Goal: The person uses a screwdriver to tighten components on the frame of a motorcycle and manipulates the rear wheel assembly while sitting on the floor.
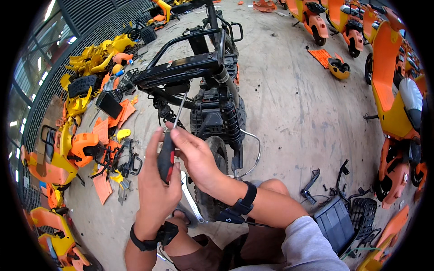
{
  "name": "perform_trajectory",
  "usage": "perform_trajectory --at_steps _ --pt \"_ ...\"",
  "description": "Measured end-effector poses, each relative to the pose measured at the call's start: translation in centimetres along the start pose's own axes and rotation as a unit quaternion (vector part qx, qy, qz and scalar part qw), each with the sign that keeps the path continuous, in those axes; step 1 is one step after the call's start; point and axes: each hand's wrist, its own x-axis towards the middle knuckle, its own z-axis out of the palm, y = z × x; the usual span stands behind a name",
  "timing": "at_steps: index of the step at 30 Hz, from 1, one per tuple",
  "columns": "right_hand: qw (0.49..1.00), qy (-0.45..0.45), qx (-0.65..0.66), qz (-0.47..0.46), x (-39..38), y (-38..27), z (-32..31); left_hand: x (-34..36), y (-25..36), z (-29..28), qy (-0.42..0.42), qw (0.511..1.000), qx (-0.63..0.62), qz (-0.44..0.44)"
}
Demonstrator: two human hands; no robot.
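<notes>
My left hand (151,192) wraps round the black and red handle of a screwdriver (167,156). The fingers of my right hand (201,160) pinch near the top of that handle, where the metal shaft starts. The shaft slants up to a small black part under the rear of a stripped black scooter frame (181,65); whether the tip touches it, I cannot tell. Just below my right hand is a silver wrench (192,201), its upper end partly hidden. A spring shock absorber (230,124) and a tyre (220,156) stand beyond my right hand.
Yellow and orange body panels (97,56) lie heaped at the left, with loose brackets (129,160) nearer. A dark battery-like box (334,223) and metal brackets (310,185) lie at the lower right. Orange and yellow scooters (386,99) line the right side.
</notes>
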Motion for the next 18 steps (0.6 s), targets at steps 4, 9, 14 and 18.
perform_trajectory --at_steps 4,9,14,18 --pt "1.0 0.01 -0.009 0.009 0.8 1.0 -0.7 -0.4 -1.4 0.6 0.007 1.0 -0.026 0.005" --pt "0.994 -0.042 0.094 0.024 0.4 0.0 -0.7 0.7 0.0 -1.0 -0.073 0.881 -0.379 -0.273" --pt "0.999 -0.002 0.034 -0.026 0.5 1.3 -0.6 1.2 1.3 0.0 0.02 0.999 0.024 -0.016" --pt "1.0 -0.001 0.018 -0.015 0.2 0.2 -0.4 1.5 1.2 0.2 -0.016 0.993 0.11 0.039"
